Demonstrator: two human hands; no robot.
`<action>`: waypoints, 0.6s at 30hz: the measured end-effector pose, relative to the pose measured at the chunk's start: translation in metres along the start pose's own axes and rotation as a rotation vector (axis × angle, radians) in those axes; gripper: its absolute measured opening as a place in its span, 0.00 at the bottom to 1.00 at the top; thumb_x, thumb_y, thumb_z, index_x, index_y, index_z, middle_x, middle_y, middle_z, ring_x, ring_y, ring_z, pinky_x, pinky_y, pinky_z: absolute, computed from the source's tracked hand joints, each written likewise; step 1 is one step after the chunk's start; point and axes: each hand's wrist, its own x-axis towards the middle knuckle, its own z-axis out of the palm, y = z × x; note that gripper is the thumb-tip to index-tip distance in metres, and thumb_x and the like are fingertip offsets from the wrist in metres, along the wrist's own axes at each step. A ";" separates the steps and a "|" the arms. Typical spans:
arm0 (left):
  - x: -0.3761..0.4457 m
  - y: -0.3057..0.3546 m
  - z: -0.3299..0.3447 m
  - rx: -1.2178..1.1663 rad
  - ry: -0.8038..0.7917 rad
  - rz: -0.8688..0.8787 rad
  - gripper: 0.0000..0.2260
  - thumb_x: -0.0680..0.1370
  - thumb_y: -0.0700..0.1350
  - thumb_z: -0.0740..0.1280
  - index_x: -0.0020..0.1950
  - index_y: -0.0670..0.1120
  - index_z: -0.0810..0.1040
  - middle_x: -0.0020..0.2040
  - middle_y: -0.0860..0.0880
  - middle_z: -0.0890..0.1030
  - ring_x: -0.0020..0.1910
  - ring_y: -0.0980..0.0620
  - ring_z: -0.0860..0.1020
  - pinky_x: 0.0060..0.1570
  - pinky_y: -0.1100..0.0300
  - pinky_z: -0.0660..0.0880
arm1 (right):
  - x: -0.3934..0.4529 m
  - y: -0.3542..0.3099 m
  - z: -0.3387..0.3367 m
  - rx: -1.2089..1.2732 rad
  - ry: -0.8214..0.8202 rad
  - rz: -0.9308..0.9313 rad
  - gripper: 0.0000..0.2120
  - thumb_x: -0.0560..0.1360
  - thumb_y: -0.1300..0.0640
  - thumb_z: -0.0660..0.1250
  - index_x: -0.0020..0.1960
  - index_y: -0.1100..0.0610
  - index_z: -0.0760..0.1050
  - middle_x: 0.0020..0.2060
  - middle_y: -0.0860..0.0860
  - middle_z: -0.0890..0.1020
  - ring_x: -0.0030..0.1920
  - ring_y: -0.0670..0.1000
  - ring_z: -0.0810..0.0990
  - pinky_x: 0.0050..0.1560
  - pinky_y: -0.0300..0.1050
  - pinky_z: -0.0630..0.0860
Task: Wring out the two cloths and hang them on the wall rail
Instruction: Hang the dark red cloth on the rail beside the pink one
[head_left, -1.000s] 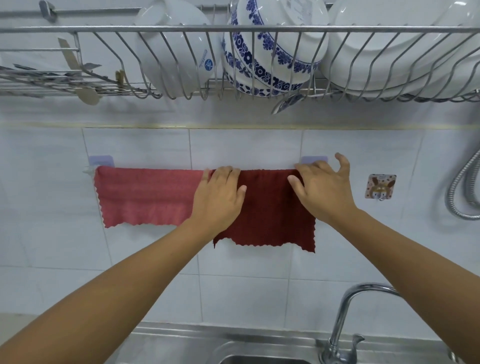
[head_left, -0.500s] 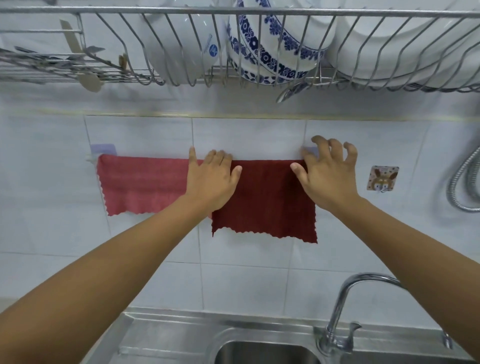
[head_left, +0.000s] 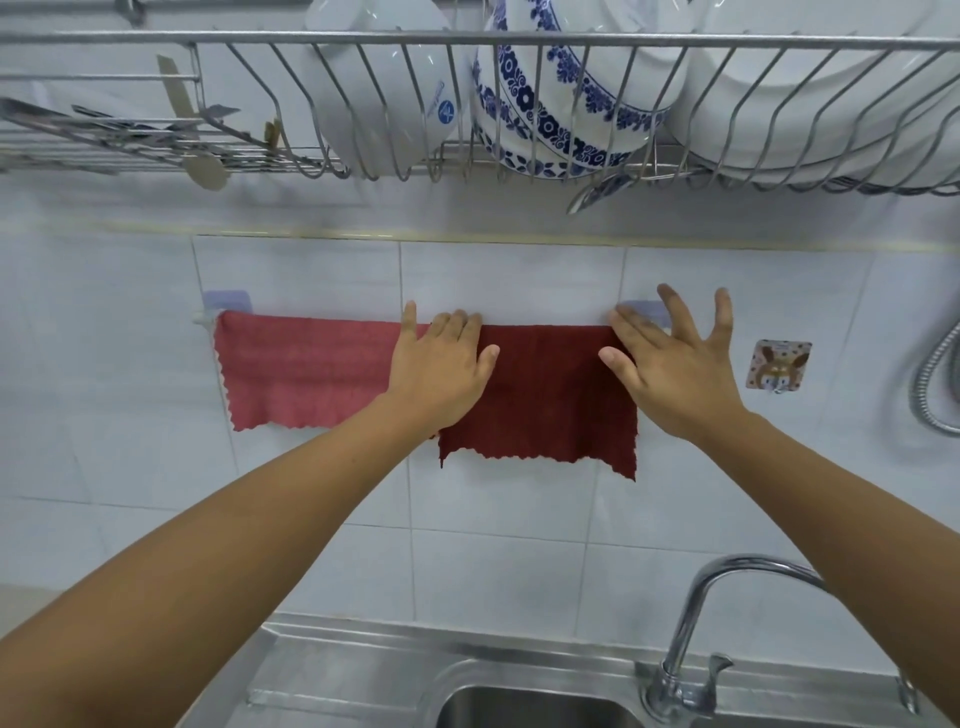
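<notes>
Two cloths hang side by side over the wall rail (head_left: 205, 316) on the tiled wall. The lighter pink cloth (head_left: 301, 371) is on the left, the dark red cloth (head_left: 550, 400) on the right. My left hand (head_left: 441, 364) lies flat where the two cloths meet, fingers reaching the rail's top. My right hand (head_left: 670, 364) rests with spread fingers on the dark red cloth's right edge, over the rail's right bracket. Neither hand grips anything. The cloths and hands hide most of the rail.
A wire dish rack (head_left: 519, 41) with bowls and plates hangs just above. A steel sink (head_left: 519, 701) and tap (head_left: 691, 623) lie below. A small sticker hook (head_left: 778, 366) and a shower hose (head_left: 930, 384) are on the wall to the right.
My right hand's fingers have spread wider and slid slightly off the dark red cloth's top edge. My left hand has stayed at the seam between the cloths. The view shifted a little.
</notes>
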 end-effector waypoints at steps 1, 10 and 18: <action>0.000 -0.001 0.001 0.005 -0.017 -0.001 0.27 0.82 0.57 0.45 0.78 0.45 0.54 0.78 0.46 0.59 0.77 0.49 0.57 0.75 0.40 0.41 | 0.001 -0.001 -0.001 -0.008 0.003 0.001 0.33 0.79 0.35 0.34 0.77 0.48 0.57 0.75 0.44 0.64 0.79 0.53 0.46 0.70 0.67 0.31; -0.022 0.001 0.022 -0.003 0.015 -0.035 0.29 0.82 0.56 0.46 0.79 0.44 0.43 0.80 0.43 0.46 0.79 0.46 0.44 0.74 0.42 0.38 | -0.010 -0.014 0.001 -0.060 -0.002 0.013 0.35 0.79 0.36 0.39 0.76 0.56 0.61 0.74 0.51 0.68 0.78 0.56 0.52 0.70 0.65 0.31; -0.021 -0.008 0.018 0.015 -0.052 0.000 0.29 0.82 0.56 0.45 0.78 0.44 0.41 0.80 0.44 0.43 0.79 0.48 0.42 0.74 0.41 0.38 | -0.006 -0.012 -0.003 -0.052 -0.043 0.054 0.37 0.79 0.35 0.35 0.77 0.55 0.57 0.76 0.50 0.64 0.78 0.55 0.50 0.71 0.66 0.31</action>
